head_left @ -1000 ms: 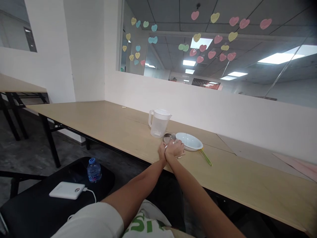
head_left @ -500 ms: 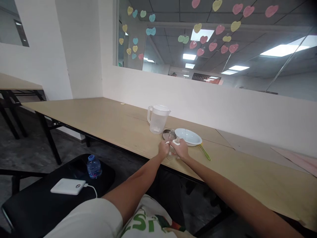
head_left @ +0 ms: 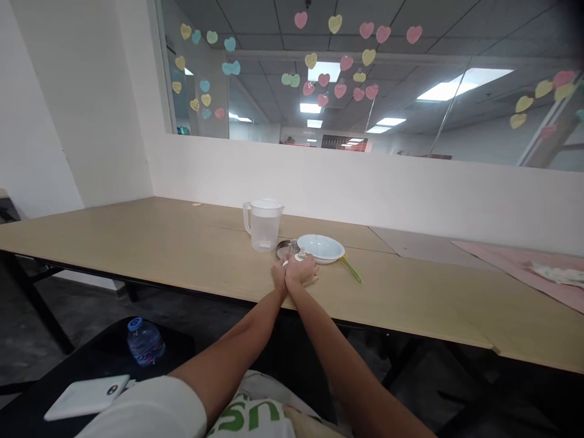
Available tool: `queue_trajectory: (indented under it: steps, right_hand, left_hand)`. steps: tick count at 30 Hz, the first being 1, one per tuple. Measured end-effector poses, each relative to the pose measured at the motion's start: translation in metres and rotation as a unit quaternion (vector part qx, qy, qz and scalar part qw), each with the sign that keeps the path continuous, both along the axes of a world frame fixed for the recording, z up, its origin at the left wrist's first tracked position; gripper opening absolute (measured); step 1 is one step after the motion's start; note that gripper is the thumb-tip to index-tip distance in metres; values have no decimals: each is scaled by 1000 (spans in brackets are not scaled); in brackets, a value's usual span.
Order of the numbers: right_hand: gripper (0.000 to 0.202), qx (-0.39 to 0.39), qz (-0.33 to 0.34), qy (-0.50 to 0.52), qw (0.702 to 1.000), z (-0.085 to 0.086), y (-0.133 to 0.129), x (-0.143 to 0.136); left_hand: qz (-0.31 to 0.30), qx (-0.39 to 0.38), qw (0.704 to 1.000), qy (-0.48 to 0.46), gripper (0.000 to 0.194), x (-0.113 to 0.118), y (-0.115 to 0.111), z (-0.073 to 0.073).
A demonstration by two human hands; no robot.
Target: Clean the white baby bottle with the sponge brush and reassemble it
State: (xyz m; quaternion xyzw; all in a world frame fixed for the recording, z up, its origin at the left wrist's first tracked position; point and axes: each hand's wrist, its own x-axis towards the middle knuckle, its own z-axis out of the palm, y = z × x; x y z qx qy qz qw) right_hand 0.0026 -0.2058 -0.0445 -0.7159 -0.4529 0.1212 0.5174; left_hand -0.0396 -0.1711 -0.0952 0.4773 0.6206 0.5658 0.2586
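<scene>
My left hand (head_left: 279, 275) and my right hand (head_left: 302, 272) are close together above the table's front part, wrists nearly touching. My right hand is closed around a white ring with a clear tip (head_left: 302, 255), which looks like a baby bottle's collar and teat. My left hand is closed beside it, with a small white piece showing at its fingers; my right hand partly hides what it grips. A clear, rounded piece (head_left: 292, 246) shows just beyond the hands. Behind them are a round metal-rimmed dish (head_left: 283, 249) and a white bowl (head_left: 322, 248).
A translucent measuring jug (head_left: 264, 228) stands behind the hands to the left. A green handle (head_left: 352, 270) sticks out beside the bowl. Pink cloth (head_left: 511, 261) lies at the far right. On the black chair are a water bottle (head_left: 145, 342) and a white power bank (head_left: 86, 396).
The view has swung right. My right hand has come in closer against my left and turned over the held piece; the clear bottle seen below the hands earlier is now hidden.
</scene>
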Motion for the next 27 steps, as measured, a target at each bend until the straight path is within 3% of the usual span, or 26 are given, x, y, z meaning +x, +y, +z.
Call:
queue_trajectory:
  steps: [4,7,10,12,14,17,21,27]
  right_hand:
    - [36,10,48,-38,998,-5,1,12]
    - [42,-14,147,-76,986,-2,14,31]
    - [50,-43,286,-108,951,7,35,52]
    - [41,-58,374,-118,918,12,48,63]
    - [32,-57,420,-109,899,12,55,68]
    - [30,-33,392,-82,916,5,55,65]
    - [33,-27,287,-120,950,-2,46,54]
    - [39,-45,172,-165,970,1,32,42]
  left_hand:
    - [8,34,999,-4,32,-5,14,-4]
    - [-5,47,999,-10,34,-9,23,-4]
    - [-15,59,998,-10,32,-11,28,-2]
    - [-23,66,998,-6,30,-9,30,-1]
    - [-23,70,997,-1,27,-7,30,0]
    - [8,75,997,8,25,-5,29,-2]
    - [59,73,995,21,30,-3,27,-9]
    - [86,51,994,47,32,1,23,-12]
